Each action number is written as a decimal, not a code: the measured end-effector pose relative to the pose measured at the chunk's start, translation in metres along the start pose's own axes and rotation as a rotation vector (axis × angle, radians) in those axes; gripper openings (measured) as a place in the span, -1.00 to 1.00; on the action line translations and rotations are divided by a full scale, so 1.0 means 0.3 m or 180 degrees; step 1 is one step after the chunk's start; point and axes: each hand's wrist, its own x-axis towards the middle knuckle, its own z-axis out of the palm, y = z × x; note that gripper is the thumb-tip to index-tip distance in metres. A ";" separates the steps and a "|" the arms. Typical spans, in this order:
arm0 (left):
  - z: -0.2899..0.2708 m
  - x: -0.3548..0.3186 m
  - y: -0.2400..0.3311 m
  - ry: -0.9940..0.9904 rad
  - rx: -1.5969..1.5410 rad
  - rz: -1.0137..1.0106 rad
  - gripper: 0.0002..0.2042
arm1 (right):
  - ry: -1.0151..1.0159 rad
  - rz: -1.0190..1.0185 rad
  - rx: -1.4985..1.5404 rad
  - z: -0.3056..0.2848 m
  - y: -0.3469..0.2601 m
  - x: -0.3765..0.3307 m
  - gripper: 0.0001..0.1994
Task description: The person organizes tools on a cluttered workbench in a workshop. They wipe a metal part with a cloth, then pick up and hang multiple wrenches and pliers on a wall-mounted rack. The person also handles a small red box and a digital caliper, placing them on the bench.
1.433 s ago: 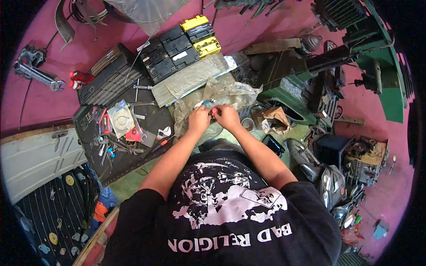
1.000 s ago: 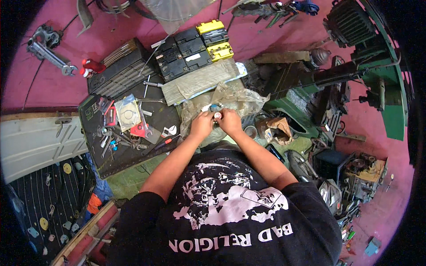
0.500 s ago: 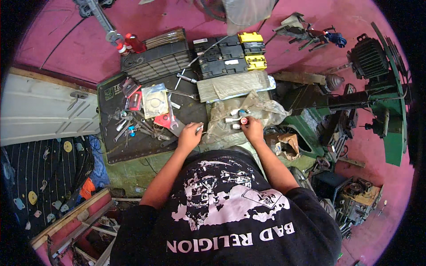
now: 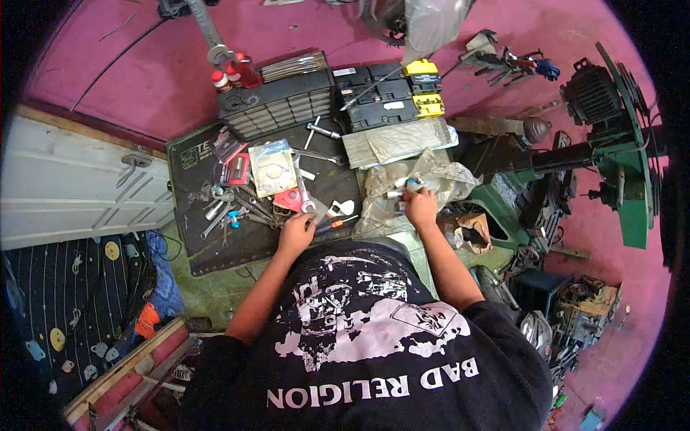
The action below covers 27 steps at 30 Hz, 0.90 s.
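Observation:
My left hand is at the front of the dark mat, its fingers bent and a little apart. The fingertips reach the open jaw of a wrench. To its right lie a white piece and a screwdriver with an orange part. My right hand is over a crumpled clear plastic bag, fingers pinched together at the small cylindrical metal parts there. A blue-marked part sits just beyond the fingers. What the right fingers hold is hidden.
Loose wrenches and sockets cover the mat's left. Beyond are packaged parts, a T-handle, a drawer cabinet, black and yellow batteries and a bundle of thin rods. A green machine stands right.
My left hand has let go of the white piece, which now lies on the mat, and has moved left to the wrench. My right hand stays by the metal parts. The view has shifted slightly.

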 end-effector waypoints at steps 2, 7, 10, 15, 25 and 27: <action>-0.039 0.000 -0.025 0.0023 0.0023 0.0059 -0.77 | -0.0033 -0.0038 -0.0054 0.000 -0.006 -0.015 -0.78; -0.152 -0.035 -0.101 0.0169 -0.0165 -0.0175 -0.78 | -0.0096 0.0137 -0.0376 0.010 -0.056 -0.026 -0.75; -0.248 -0.064 -0.142 0.0230 -0.0095 -0.0400 -0.78 | 0.0538 -0.0018 -0.0319 0.022 -0.134 -0.033 -0.71; -0.376 -0.125 -0.286 0.0732 -0.0095 -0.0657 -0.79 | 0.0955 -0.1130 0.0657 -0.050 -0.530 -0.027 -0.64; -0.637 0.019 -0.522 0.1301 0.1052 -0.0465 -0.62 | -0.0232 -0.3166 0.0459 0.113 -1.414 0.086 -0.52; -0.662 0.060 -0.546 0.1054 0.1248 -0.0436 -0.59 | -0.0431 -0.2893 0.0063 0.164 -1.523 0.099 -0.56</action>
